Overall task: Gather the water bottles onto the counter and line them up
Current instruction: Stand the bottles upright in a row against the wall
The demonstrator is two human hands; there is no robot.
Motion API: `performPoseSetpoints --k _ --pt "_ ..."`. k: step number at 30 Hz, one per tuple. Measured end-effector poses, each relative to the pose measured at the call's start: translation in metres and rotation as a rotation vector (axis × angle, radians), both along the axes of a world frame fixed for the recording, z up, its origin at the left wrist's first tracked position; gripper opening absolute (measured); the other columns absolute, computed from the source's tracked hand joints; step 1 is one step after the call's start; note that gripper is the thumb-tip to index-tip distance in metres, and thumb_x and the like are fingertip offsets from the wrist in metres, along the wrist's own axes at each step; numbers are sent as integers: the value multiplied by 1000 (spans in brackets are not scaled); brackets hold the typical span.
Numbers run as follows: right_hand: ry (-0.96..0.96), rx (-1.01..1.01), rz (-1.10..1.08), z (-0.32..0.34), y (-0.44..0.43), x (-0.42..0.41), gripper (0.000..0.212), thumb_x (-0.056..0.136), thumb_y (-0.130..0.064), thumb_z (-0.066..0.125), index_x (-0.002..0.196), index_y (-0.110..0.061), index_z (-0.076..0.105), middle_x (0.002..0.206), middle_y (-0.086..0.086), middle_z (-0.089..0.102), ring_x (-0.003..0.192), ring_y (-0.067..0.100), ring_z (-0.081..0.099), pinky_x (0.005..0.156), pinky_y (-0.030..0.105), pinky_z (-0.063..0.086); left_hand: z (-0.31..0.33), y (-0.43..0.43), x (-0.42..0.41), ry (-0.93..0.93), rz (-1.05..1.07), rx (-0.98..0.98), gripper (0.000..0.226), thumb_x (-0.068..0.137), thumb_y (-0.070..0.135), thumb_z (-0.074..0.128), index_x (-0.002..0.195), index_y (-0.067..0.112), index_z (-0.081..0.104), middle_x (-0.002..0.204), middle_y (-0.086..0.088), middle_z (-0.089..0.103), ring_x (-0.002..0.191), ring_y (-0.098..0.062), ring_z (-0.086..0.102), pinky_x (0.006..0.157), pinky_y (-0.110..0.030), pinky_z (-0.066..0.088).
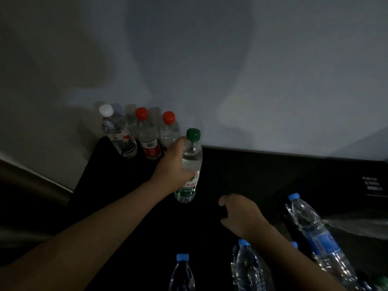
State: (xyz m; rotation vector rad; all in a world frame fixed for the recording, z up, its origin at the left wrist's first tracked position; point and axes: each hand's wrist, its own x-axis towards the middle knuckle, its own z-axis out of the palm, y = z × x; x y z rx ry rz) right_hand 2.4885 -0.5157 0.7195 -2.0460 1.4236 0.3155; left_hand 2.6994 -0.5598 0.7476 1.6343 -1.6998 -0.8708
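Observation:
My left hand (174,164) grips a green-capped water bottle (190,156) around its middle, upright on the black counter (262,175), just right of a row against the wall. That row holds a white-capped bottle (117,131) and two red-capped bottles (147,133) (170,129). My right hand (241,215) hovers over the counter with loosely curled fingers and holds nothing. Blue-capped bottles stand near me: one at the right (315,234), one at bottom centre (245,265), one at bottom left of centre (181,274).
A pale wall (210,70) rises right behind the counter. The counter's left end (92,164) drops off beside the white-capped bottle. Clear plastic wrapping (361,225) lies at the right. A green cap (382,282) peeks in at the bottom right corner.

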Motion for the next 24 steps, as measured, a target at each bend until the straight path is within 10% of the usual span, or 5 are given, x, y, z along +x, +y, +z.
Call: performPoseSetpoints --k 12,17,24 --pt "-13 -82 -100 -31 -7 -35 33 83 -28 58 115 -19 56 109 2 55 99 22 58 75 28 46 -31 -92 -42 -90 35 -146 76 70 1 76 131 22 36 128 -10 47 99 -6 43 72 1 32" --pt "-56 -96 -137 -53 -10 -48 30 80 -36 62 108 -30 55 90 -13 41 79 7 43 56 14 28 -44 -107 -43 -80 48 -135 75 73 4 75 129 29 32 130 -9 47 101 -9 47 83 -23 39" --pt "-108 -103 -161 -64 -15 -52 28 80 -39 61 106 -31 55 90 -14 42 81 7 46 56 10 24 -51 -112 -43 -60 24 -160 76 73 3 75 129 30 32 122 1 44 98 -7 48 76 -14 37"
